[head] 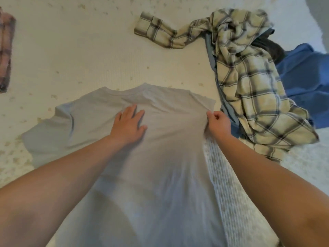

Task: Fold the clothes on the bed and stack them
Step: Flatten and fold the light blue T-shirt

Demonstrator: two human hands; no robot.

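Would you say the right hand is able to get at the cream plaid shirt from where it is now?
Probably yes: the right hand pinches the grey T-shirt's edge, and the cream plaid shirt lies just beside it, nothing between; it must release its grip first.

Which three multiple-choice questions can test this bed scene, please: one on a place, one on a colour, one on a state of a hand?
1. Where does the plaid shirt lie from the grey T-shirt?
A. on its right
B. on top of it
C. under it

2. What colour is the garment beyond the plaid shirt?
A. red
B. blue
C. white

3. What does the right hand do?
A. lies flat
B. hangs free
C. pinches the T-shirt's edge

Key: 1 A, it lies apart at the right; 2 B, plainly blue; 3 C, the fingers curl on the cloth, while the left hand presses flat.
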